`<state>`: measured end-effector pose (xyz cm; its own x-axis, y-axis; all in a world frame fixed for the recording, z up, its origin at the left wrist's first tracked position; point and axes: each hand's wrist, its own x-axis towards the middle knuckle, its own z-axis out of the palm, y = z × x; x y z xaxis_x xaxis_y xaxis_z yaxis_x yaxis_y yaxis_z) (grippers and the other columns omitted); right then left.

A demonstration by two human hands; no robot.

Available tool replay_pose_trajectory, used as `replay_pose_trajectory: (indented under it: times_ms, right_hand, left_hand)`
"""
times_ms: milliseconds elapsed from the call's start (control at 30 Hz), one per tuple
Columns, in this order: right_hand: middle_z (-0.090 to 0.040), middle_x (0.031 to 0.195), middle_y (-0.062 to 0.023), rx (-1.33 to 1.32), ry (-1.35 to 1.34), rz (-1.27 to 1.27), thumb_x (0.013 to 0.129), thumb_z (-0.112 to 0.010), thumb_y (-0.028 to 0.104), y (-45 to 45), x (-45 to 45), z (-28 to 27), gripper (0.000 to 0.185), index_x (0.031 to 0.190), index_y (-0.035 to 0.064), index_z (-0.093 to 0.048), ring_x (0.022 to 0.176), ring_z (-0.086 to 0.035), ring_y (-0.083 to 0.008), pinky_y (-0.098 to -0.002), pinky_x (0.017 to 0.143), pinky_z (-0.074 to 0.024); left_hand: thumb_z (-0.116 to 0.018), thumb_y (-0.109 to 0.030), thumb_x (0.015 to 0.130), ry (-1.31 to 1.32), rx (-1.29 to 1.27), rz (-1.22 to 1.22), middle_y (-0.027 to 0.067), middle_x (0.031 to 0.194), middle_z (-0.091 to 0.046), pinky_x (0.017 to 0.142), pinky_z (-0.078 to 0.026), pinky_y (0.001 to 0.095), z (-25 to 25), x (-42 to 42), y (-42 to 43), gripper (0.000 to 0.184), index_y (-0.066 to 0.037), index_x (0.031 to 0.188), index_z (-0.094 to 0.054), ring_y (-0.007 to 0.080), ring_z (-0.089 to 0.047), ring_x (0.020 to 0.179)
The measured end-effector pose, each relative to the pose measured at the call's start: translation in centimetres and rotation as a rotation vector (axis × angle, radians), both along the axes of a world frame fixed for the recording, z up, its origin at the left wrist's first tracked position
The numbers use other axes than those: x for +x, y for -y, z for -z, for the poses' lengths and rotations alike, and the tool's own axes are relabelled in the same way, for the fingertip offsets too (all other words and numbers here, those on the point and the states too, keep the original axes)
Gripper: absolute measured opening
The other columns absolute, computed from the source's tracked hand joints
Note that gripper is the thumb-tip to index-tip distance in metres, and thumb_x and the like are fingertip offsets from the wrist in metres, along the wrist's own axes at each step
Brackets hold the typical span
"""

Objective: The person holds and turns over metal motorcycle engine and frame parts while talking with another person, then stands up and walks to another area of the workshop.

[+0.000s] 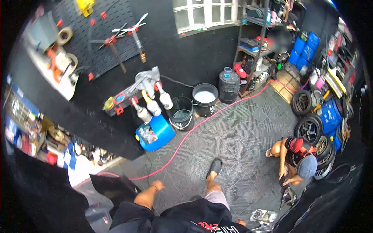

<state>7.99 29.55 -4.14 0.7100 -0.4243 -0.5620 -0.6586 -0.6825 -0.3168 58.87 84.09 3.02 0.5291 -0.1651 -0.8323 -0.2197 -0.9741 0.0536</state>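
My left hand (158, 185) hangs low beside my body, over the grey tiled floor (202, 143). It is small in view, and its fingers cannot be made out well; no object shows in it. The pink hose (171, 163) runs along the floor just beyond it, with a thin dark cable near by. Only a bit of my right hand (241, 222) shows past the edge of my black shirt (178, 217); its fingers are mostly hidden. One foot in a dark clog (214, 167) is forward on the floor.
A co-worker (297, 159) squats at right among wheels (309, 129), hands on a dark part. Along the wall stand a cut blue container (159, 134), black buckets (205, 99), spray bottles (153, 106) and a lidded drum (229, 85). Shelves (252, 50) stand behind.
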Motion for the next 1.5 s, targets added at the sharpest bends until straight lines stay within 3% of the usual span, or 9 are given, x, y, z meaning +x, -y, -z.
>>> replay_pose_trajectory:
  times_ms: [233, 333, 433, 633, 700, 833, 1000, 1167, 1500]
  right_hand:
    - [-0.068, 0.104, -0.0126, -0.027, -0.309, -0.503, 0.076, -0.071, 0.038, 11.4, 25.6, 2.2, 0.043, 0.105, 0.0068, -0.066, 0.1, -0.064, -0.0292, -0.0526, 0.09, -0.0472]
    - [-0.06, 0.071, -0.0119, 0.406, 0.457, 0.919, 0.087, -0.057, 0.023, 16.1, 44.6, 1.6, 0.02, 0.09, 0.0038, -0.062, 0.062, -0.06, -0.0229, -0.0372, 0.05, -0.0492]
    - [-0.056, 0.084, 0.0014, 0.772, 0.523, 0.912, 0.093, -0.061, 0.023, 21.9, 63.3, -18.5, 0.02, 0.108, 0.0096, -0.06, 0.073, -0.053, -0.0118, -0.0307, 0.062, -0.0478]
    - [-0.064, 0.117, -0.0066, 0.915, 0.826, 0.816, 0.096, -0.058, 0.025, 28.2, 81.1, -30.0, 0.037, 0.129, 0.0079, -0.055, 0.098, -0.06, -0.0169, -0.0352, 0.08, -0.0518]
    - [-0.063, 0.119, -0.0092, 0.994, 0.848, 0.874, 0.096, -0.057, 0.026, 29.5, 84.1, -29.8, 0.038, 0.129, 0.0074, -0.055, 0.099, -0.061, -0.0196, -0.04, 0.084, -0.0522]
    - [-0.063, 0.115, -0.0095, 1.168, 0.863, 1.195, 0.095, -0.057, 0.027, 32.3, 87.6, -25.8, 0.033, 0.124, 0.0107, -0.054, 0.094, -0.061, -0.0233, -0.0427, 0.08, -0.0516]
    - [-0.061, 0.108, -0.0082, 1.204, 0.898, 1.584, 0.095, -0.056, 0.031, 39.9, 88.1, -22.5, 0.026, 0.114, 0.0127, -0.056, 0.091, -0.061, -0.0262, -0.0444, 0.078, -0.0517]
    - [-0.06, 0.108, -0.0074, 1.123, 1.157, 1.73, 0.095, -0.057, 0.031, 48.6, 87.7, -24.4, 0.026, 0.113, 0.0128, -0.058, 0.089, -0.061, -0.0239, -0.0423, 0.078, -0.0528]
    - [-0.059, 0.117, -0.008, 1.188, 1.201, 1.889, 0.095, -0.058, 0.039, 66.5, 87.4, -19.4, 0.031, 0.115, 0.015, -0.058, 0.097, -0.058, -0.0255, -0.0429, 0.082, -0.0507]
  left_hand:
    - [-0.063, -0.045, 0.09, -0.07, -0.694, -0.078, 0.0155, 0.122, -0.065, 0.098, -0.047, 0.0416, -2.8, 11.0, 25.9, 0.05, -0.006, 0.121, -0.062, 0.0307, -0.06, 0.117]
    - [-0.066, -0.037, 0.089, -0.101, -0.833, -0.127, 0.0148, 0.11, -0.07, 0.091, -0.051, 0.0396, -5.2, 18.6, 33.6, 0.042, -0.004, 0.116, -0.062, 0.0291, -0.066, 0.105]
    - [-0.068, -0.032, 0.089, 0.041, -0.836, -0.235, 0.0148, 0.105, -0.072, 0.087, -0.053, 0.0382, -11.0, 26.7, 39.5, 0.036, -0.004, 0.112, -0.064, 0.0268, -0.069, 0.1]
    - [-0.063, -0.042, 0.09, 0.243, -0.546, -0.226, 0.0145, 0.11, -0.07, 0.093, -0.05, 0.0407, -4.7, 42.1, 40.4, 0.036, -0.012, 0.109, -0.071, 0.0312, -0.066, 0.107]
    - [-0.059, -0.042, 0.091, 0.293, -0.475, -0.168, 0.019, 0.093, -0.071, 0.083, -0.052, 0.0416, -3.4, 45.4, 40.4, 0.04, -0.004, 0.097, -0.071, 0.0335, -0.068, 0.093]
    - [-0.055, -0.055, 0.088, -0.036, -0.289, -0.142, 0.0204, 0.112, -0.067, 0.097, -0.047, 0.0449, 3.2, 54.3, 42.2, 0.053, -0.008, 0.106, -0.072, 0.037, -0.062, 0.111]
    - [-0.053, -0.051, 0.091, -0.154, -0.409, 0.72, 0.0235, 0.108, -0.067, 0.091, -0.048, 0.0482, 6.1, 67.3, 55.4, 0.053, -0.002, 0.1, -0.071, 0.0387, -0.064, 0.105]
    - [-0.061, -0.036, 0.091, -0.116, -0.666, 0.144, 0.0197, 0.086, -0.069, 0.074, -0.051, 0.0434, -1.8, 75.3, 78.9, 0.033, -0.004, 0.089, -0.069, 0.0326, -0.067, 0.082]
    - [-0.065, -0.038, 0.089, -0.085, -0.723, 0.168, 0.0135, 0.103, -0.071, 0.089, -0.05, 0.0386, -7.5, 74.8, 110.5, 0.034, -0.008, 0.105, -0.069, 0.0287, -0.067, 0.1]
